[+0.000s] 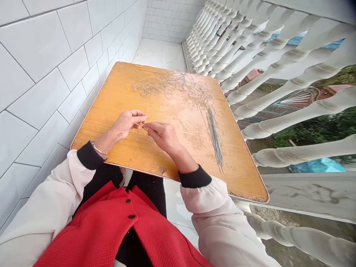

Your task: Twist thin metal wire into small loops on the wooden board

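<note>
My left hand (126, 124) pinches a thin wire (147, 113); my right hand (162, 137) sits just beside it, fingers curled, grip unclear. Under them is a scuffed wooden tabletop (244, 174), straight wires (214, 139) bunched at right, tangled wire loops (172, 85) beyond. White tiled wall (41, 74) runs left, white concrete balusters (278, 74) right, tiled floor (158, 52) past the far edge.

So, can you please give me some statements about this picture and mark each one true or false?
1. The left hand pinches a thin wire. True.
2. The tangle of wire loops lies close to the person's body. False: it lies at the far side of the wooden table.
3. The bundle of straight wires lies on the table's right part. True.
4. White balusters stand left of the table. False: they stand on its right; white tiles are on the left.
</note>
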Demonstrator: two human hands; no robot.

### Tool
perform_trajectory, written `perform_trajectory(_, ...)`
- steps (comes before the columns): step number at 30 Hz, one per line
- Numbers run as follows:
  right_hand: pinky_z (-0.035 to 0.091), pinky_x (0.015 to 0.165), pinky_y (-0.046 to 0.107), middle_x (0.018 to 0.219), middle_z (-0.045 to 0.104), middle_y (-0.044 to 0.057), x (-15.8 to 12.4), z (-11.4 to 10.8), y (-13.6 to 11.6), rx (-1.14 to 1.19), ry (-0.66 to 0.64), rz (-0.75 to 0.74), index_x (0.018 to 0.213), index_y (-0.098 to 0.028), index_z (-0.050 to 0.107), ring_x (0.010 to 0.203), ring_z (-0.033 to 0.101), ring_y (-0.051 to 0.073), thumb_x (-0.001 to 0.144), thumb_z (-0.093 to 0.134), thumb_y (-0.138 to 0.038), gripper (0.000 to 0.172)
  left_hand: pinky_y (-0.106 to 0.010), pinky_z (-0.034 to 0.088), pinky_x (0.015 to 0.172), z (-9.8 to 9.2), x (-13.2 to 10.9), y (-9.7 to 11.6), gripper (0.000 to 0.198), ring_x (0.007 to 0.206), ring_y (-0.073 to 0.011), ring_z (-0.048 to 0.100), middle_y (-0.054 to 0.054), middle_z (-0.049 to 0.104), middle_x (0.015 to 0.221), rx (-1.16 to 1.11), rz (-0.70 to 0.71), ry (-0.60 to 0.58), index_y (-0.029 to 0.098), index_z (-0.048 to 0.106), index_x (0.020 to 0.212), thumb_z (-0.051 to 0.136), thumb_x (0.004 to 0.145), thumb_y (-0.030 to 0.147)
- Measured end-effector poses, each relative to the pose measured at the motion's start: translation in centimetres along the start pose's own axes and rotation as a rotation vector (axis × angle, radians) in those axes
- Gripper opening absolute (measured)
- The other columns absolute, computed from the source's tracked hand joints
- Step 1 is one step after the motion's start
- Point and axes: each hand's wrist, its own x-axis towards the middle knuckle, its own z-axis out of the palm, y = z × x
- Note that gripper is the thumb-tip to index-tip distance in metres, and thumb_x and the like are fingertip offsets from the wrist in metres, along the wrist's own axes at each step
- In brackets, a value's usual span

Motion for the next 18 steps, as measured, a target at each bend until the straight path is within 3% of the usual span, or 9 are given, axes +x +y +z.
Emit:
perform_trajectory(5,0.047,0.065,0.025,0.08,0.073,0.005,-0.1,0.1,0.0,0.099,-0.037,-0.02,0.096,-0.017,0.073,0.064,0.063,0.013,0.098,0.045,-0.03,0.031,-0.018,0.041,0.052,-0.8,0.2,0.6,0.035,0.058,-0.0067,0.057,-0.005,0.07,0.077,-0.049,-0.006,-0.009,0.013,0.066,0.093,0.072,0.082,0.046)
perform_trajectory(8,0.047,0.066,0.026,0.08,0.074,0.006,-0.1,0.0,-0.1,0.113,-0.132,-0.039,0.098,-0.016,0.074,0.067,0.065,0.015,0.097,0.047,-0.029,0.03,-0.018,0.042,0.051,-1.5,0.3,1.3,0.043,0.056,-0.0068,0.059,-0.005,0.071,0.079,0.046,0.09,0.046,0.015,0.064,0.096,0.069,0.083,0.055)
perform_trajectory(14,0.049,0.075,0.029,0.095,0.077,0.009,0.0,0.2,-0.2,0.207,-0.231,0.014,0.097,-0.017,0.075,0.082,0.068,0.018,0.094,0.052,-0.029,0.026,-0.016,0.036,0.044,-2.1,0.9,1.6,0.03,0.042,-0.003,0.05,0.002,0.061,0.055,0.311,0.312,0.055,0.013,0.061,0.069,0.074,0.084,0.036)
perform_trajectory(18,0.049,0.066,0.028,0.081,0.073,0.006,0.0,0.7,-0.7,0.46,-0.239,0.198,0.107,-0.014,0.074,0.068,0.062,0.015,0.089,0.061,-0.046,0.039,-0.015,0.034,0.042,-1.9,1.1,1.2,0.026,0.037,-0.0026,0.047,0.004,0.059,0.05,0.372,0.352,0.056,0.014,0.06,0.068,0.07,0.086,0.029)
